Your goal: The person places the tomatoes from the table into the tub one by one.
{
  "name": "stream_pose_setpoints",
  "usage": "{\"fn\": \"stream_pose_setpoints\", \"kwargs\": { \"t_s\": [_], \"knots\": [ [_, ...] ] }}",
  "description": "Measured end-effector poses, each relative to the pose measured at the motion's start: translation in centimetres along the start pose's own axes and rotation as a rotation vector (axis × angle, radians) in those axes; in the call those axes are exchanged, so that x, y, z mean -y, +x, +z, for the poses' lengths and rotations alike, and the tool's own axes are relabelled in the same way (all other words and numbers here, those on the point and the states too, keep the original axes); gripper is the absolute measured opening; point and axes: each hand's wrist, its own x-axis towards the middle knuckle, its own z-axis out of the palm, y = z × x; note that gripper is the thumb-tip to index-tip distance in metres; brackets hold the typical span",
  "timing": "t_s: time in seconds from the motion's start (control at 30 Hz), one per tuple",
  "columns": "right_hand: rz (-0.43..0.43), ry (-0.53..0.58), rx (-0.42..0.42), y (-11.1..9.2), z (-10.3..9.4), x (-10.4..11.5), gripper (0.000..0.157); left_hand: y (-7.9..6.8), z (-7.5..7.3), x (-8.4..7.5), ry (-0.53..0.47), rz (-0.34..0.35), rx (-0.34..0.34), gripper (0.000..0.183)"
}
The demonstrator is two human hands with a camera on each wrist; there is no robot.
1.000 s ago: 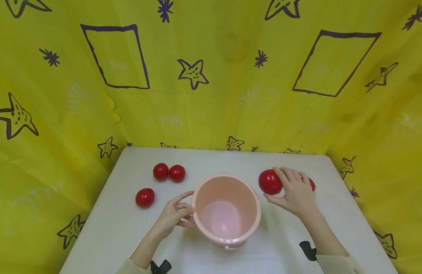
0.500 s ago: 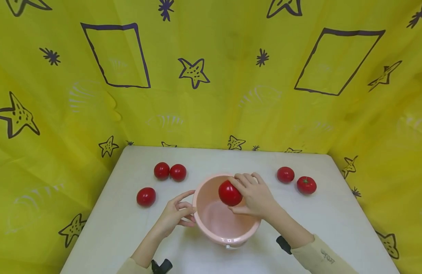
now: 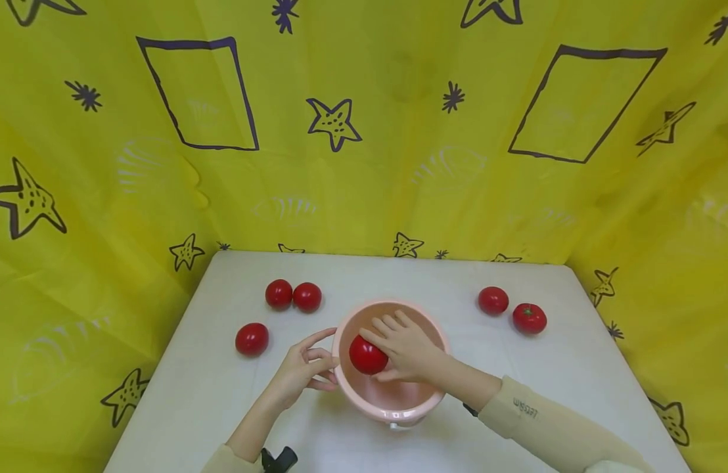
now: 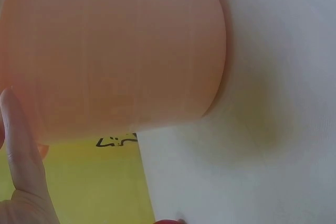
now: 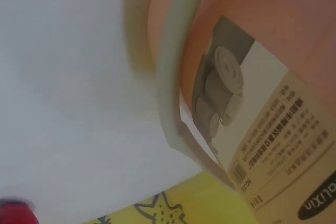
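My right hand [image 3: 408, 351] reaches into a pink bucket [image 3: 342, 393] and holds a red tomato [image 3: 367, 355] near the left inner wall. At the bucket's left side my left hand [image 3: 301, 369] holds the rim, its index finger along the outside. In the left wrist view, a finger [image 4: 25, 156] lies by the pink bucket wall [image 4: 131, 51]. From the right wrist I see the bucket's pale handle [image 5: 170, 72] and a printed label [image 5: 273, 135]; the hand itself is out of that view.
Three tomatoes lie to the left: a touching pair [image 3: 278, 294] and a single tomato [image 3: 252, 339]. To the right are a plain tomato [image 3: 493, 301] and a tomato with a green top [image 3: 529, 318]. Yellow curtain [image 3: 364, 190] surrounds the white table [image 3: 192, 394].
My right hand has carried the tomato leftward from the right side of the table, over the rim and into the bucket. My left hand has stayed at the rim.
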Motion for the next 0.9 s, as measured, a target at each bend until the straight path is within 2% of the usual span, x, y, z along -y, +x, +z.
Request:
{"fn": "stream_pose_setpoints", "kwargs": {
  "t_s": [0.2, 0.43, 0.7, 0.9],
  "knots": [
    [-0.078, -0.139, 0.027, 1.1, 1.4, 0.2, 0.072, -0.1, 0.0, 0.0, 0.029, -0.007, -0.023, 0.060],
    [-0.143, -0.307, 0.160, 1.9, 2.4, 0.8, 0.076, 0.0, 0.0, 0.1, 0.012, -0.014, -0.008, 0.060],
    [-0.141, -0.448, 0.240, 2.3, 3.5, 1.2, 0.076, 0.0, -0.1, 0.2, -0.010, -0.004, 0.003, 0.060],
    [-0.111, -0.484, 0.310, 2.5, 3.5, 1.4, 0.077, 0.2, 0.0, 0.2, -0.023, 0.001, 0.013, 0.061]
  ]
}}
